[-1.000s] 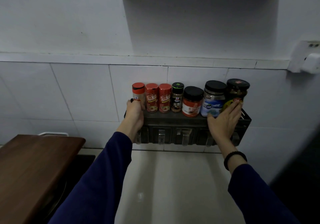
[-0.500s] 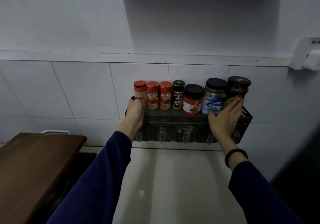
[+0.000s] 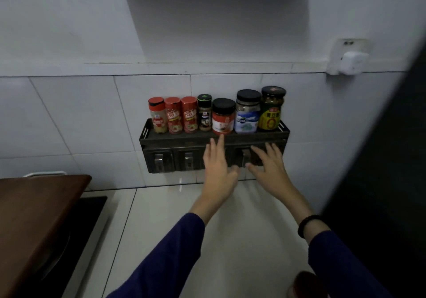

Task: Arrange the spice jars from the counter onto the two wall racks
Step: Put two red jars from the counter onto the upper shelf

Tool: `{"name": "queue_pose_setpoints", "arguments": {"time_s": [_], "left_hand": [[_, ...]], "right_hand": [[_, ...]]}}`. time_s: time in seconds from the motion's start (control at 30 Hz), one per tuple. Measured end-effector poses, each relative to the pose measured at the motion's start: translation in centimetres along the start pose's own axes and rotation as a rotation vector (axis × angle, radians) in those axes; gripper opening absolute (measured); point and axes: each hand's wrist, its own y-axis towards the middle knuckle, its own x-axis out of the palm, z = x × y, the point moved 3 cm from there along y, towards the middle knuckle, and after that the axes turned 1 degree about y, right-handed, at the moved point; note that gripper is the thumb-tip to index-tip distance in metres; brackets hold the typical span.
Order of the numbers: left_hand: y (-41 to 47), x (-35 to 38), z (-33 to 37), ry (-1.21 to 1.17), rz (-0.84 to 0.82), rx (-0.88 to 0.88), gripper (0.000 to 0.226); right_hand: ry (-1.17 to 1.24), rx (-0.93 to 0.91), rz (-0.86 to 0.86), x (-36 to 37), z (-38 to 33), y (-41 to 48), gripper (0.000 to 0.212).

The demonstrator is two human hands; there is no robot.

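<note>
white tiled wall, lower rack (image 3: 175, 136) full; left hand (image 3: 217, 173) and right hand (image 3: 270, 171) empty, fingers spread, just below upright jars (image 3: 223, 116).

Two bare hands, no gloves or rings seen. Left hand (image 3: 219, 173); right hand (image 3: 272, 171). Both arms in long dark navy-blue sleeves, plain fabric, cuffs loose and ending short of the wrists. Right wrist carries a black beaded bracelet (image 3: 307, 225), worn just ahead of the cuff. Left wrist unadorned.
</note>
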Motion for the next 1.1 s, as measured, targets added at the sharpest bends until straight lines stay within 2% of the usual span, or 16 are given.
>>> {"name": "queue_pose_setpoints", "arguments": {"time_s": [0.2,0.37,0.47,0.57,0.67,0.77,0.83,0.9,0.97,1.03,1.1], "left_hand": [[-4.8,6.9,-1.5,0.318,-0.410,-0.101,0.080],[-8.7,9.8,-2.2,0.412,-0.679,-0.176,0.082],[-10.4,10.8,-2.6,0.439,-0.746,-0.190,0.085],[-12.0,11.7,-2.7,0.444,-0.798,-0.194,0.085],[-13.3,12.0,-2.7,0.443,-0.852,-0.198,0.085],[-14.5,12.0,-2.5,0.447,-0.902,-0.197,0.085],[-15.4,12.2,-2.6,0.472,-0.952,-0.199,0.088],[-16.5,12.8,-3.1,0.503,-1.011,-0.211,0.090],[-18.2,13.9,-3.5,0.555,-1.071,-0.204,0.092],[-20.3,15.2,-3.9,0.617,-1.106,-0.171,0.097],[-22.0,16.5,-4.1,0.685,-1.115,-0.089,0.100]], "right_hand": [[-0.148,0.210,-0.418,0.1,3.7,-7.4,0.061],[-0.318,0.338,-0.647,-0.1,7.1,-11.7,0.073],[-0.389,0.404,-0.752,0.6,9.0,-14.0,0.089],[-0.351,0.486,-0.836,2.0,10.8,-16.2,0.101],[-0.334,0.509,-0.892,3.3,11.4,-18.3,0.104],[-0.321,0.499,-0.776,3.7,11.8,-19.5,0.087],[-0.181,0.583,-0.622,3.2,12.4,-19.4,0.071],[0.090,0.755,-0.426,2.4,13.2,-19.4,0.065],[0.402,0.929,-0.232,1.7,13.9,-19.3,0.068],[0.683,1.070,-0.146,1.5,14.3,-19.4,0.067],[0.908,1.151,-0.127,1.2,14.1,-19.4,0.052]]}}
